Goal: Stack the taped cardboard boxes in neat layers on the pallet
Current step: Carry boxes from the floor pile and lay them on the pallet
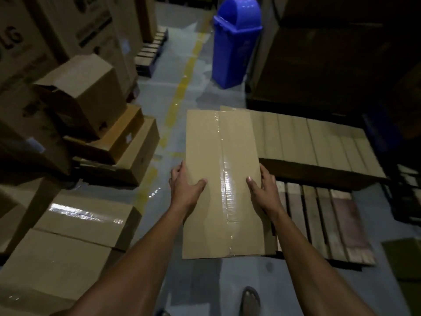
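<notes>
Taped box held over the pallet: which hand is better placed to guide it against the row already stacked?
Right, probably. The right hand grips the taped box on the side facing the stacked row and the pallet; the left hand holds the aisle side.

We count one long taped box held up, two hands on it, left hand and right hand. One row of boxes sits on one wooden pallet (about eight or nine, seams blur in the dark). We see one blue bin, one shoe, one yellow floor line.
</notes>
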